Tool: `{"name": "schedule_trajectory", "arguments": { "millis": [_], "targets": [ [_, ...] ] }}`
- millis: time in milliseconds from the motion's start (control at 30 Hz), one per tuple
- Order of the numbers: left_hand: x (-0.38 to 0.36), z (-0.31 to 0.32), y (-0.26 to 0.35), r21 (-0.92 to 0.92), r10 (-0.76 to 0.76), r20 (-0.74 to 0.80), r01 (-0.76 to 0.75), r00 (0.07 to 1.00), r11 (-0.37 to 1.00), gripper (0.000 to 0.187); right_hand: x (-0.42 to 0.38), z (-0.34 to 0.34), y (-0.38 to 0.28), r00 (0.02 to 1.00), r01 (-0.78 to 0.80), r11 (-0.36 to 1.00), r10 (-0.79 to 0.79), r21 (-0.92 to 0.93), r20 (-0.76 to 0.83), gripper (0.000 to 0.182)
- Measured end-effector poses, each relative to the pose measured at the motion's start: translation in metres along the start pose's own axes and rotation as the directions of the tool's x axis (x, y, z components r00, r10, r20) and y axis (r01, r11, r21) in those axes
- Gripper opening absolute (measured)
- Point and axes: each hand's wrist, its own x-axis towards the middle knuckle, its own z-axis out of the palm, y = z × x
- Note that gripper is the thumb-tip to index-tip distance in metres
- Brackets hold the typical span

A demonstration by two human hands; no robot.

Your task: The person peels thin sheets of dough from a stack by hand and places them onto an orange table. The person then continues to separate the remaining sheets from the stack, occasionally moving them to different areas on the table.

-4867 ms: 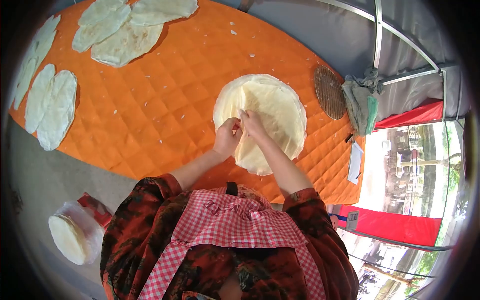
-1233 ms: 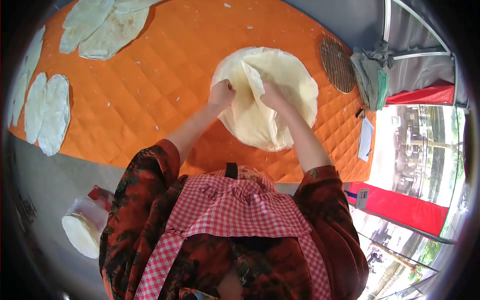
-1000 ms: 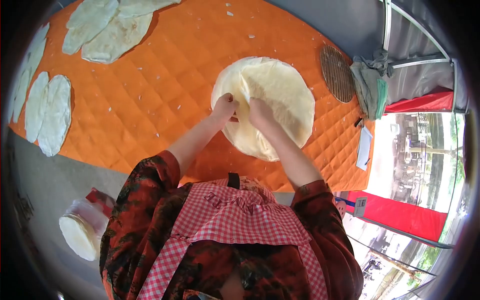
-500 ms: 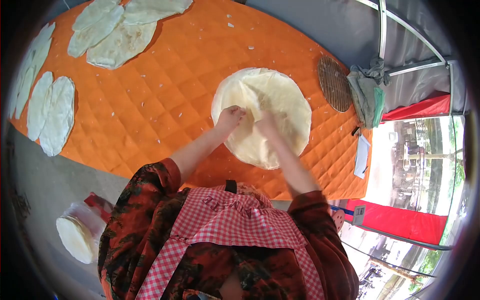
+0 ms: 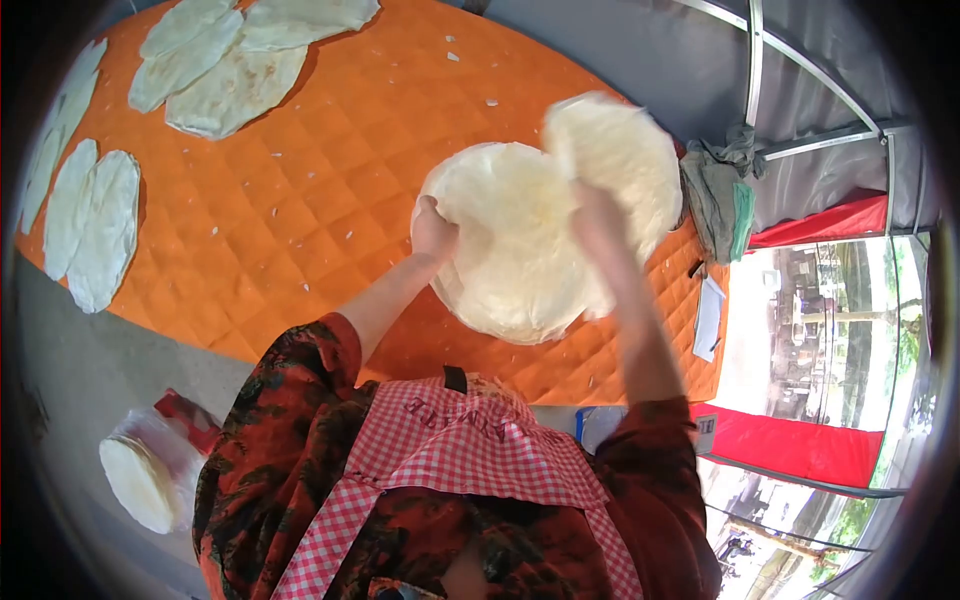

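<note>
A stack of thin, pale round flatbreads [image 5: 505,265] lies on an orange quilted cloth [image 5: 330,200]. My left hand [image 5: 437,230] is closed at the stack's left edge, thumb upward; some of its fingers are hidden. In my right hand [image 5: 600,218], smeared by motion, is the near edge of one flatbread sheet [image 5: 625,155]. That sheet is raised off to the right of the stack, blurred, and partly covers its right side.
Several oval flatbreads [image 5: 235,90] lie at the far left of the cloth, with two more [image 5: 105,225] near its left edge. Grey and green cloths [image 5: 715,190] sit at the right edge beside a white card [image 5: 709,318]. A bagged flatbread stack [image 5: 140,480] is lower left.
My right hand has moved right and lifted a flatbread sheet off the stack, now covering the round wire rack. My left hand has shifted left to the stack's edge.
</note>
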Motion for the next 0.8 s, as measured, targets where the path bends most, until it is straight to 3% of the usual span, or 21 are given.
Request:
{"name": "schedule_trajectory", "arguments": {
  "millis": [100, 167, 367, 467, 600, 700, 800],
  "targets": [
    [0.016, 0.018, -0.034, -0.044, 0.026, -0.036, -0.028, 0.999, 0.999, 0.021, 0.013, 0.140, -0.015, 0.993, -0.037, 0.996, 0.026, 0.085, 0.119, 0.024],
    [0.001, 0.003, -0.017, -0.097, -0.047, 0.112, 0.058, 0.993, 0.994, 0.012, 0.015, 0.179, -0.031, 0.983, -0.027, 0.999, 0.020, 0.038, 0.181, 0.024],
    [-0.004, 0.005, -0.011, -0.341, -0.014, 0.162, 0.069, 0.987, 0.937, 0.005, 0.014, 0.125, -0.064, 0.921, 0.010, 0.995, -0.048, 0.100, 0.387, 0.036],
    [-0.008, -0.005, 0.008, -0.409, -0.125, 0.292, 0.242, 0.948, 0.880, 0.007, -0.006, 0.148, -0.068, 0.936, -0.014, 0.995, -0.022, 0.099, 0.352, 0.053],
    [-0.013, -0.009, 0.007, -0.476, -0.130, 0.308, 0.271, 0.942, 0.836, 0.008, -0.019, 0.131, -0.069, 0.876, 0.164, 0.985, -0.171, 0.055, 0.451, 0.042],
    [-0.018, -0.011, 0.011, -0.475, -0.132, 0.323, 0.281, 0.937, 0.834, 0.006, -0.023, 0.143, -0.064, 0.886, -0.050, 0.999, 0.051, -0.014, 0.460, 0.036],
    [-0.018, -0.004, 0.005, -0.471, -0.142, 0.362, 0.313, 0.921, 0.825, 0.005, -0.030, 0.156, -0.047, 0.895, 0.210, 0.978, -0.199, 0.015, 0.399, 0.036]
  ]
}}
